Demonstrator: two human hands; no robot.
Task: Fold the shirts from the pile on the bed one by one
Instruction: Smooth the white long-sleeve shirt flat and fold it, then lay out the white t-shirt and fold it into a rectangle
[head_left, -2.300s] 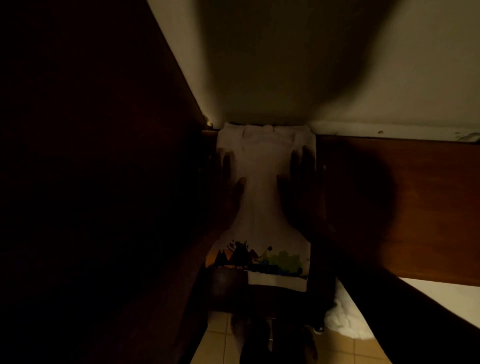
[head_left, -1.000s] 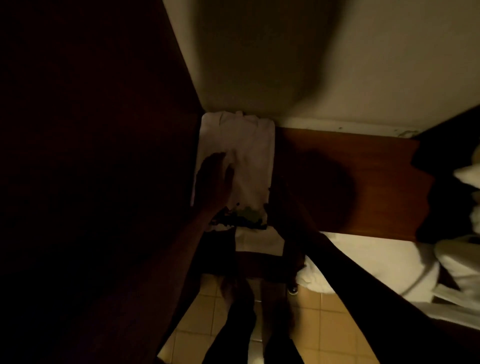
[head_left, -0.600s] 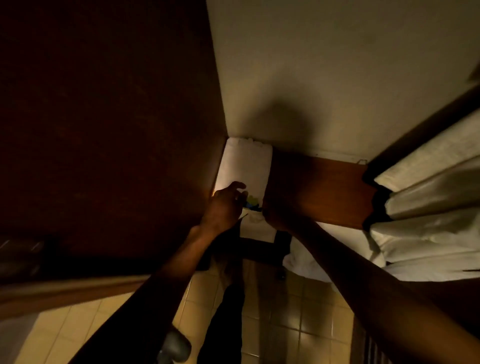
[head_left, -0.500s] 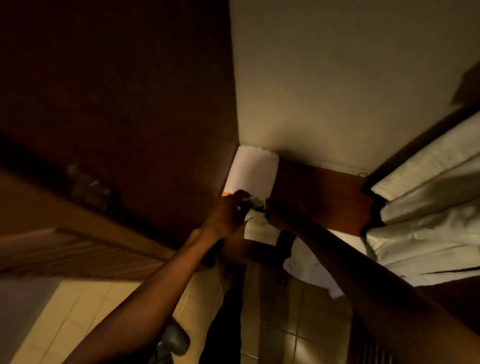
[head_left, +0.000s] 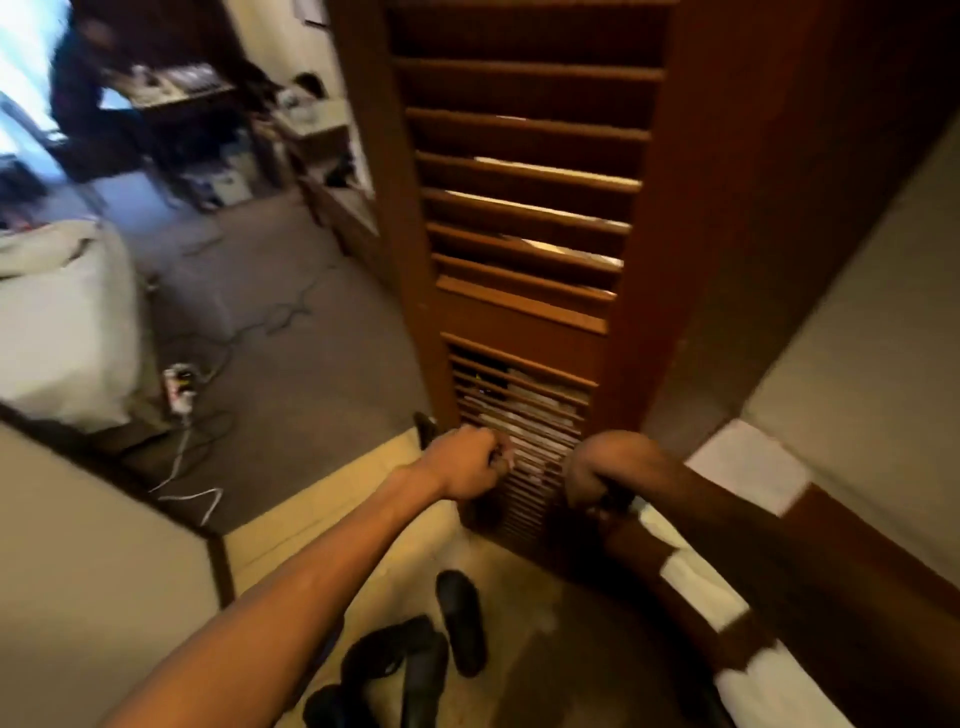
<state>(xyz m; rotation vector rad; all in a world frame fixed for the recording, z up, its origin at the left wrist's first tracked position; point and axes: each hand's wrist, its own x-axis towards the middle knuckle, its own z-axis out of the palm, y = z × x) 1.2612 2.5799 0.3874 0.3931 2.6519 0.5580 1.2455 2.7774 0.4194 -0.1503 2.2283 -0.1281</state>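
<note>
- Our left hand and our right hand are both curled up, right in front of the slatted door. The picture is blurry, so we cannot tell if they hold anything.
- The folded white shirt lies on the wooden shelf to our right, next to the wall. We think this one is done. The next one should be on the bed, far off on our left.
- We could bump our knuckles on the door, because our hands are so close to it.
- We could trip. Black shoes lie right by our feet. A power strip and cables lie on the floor between us and the bed.
- A moment ago we were looking into the dark corner, and both hands were on the shirt. Now we have turned to the bright room, and our hands have let go of the shirt.
</note>
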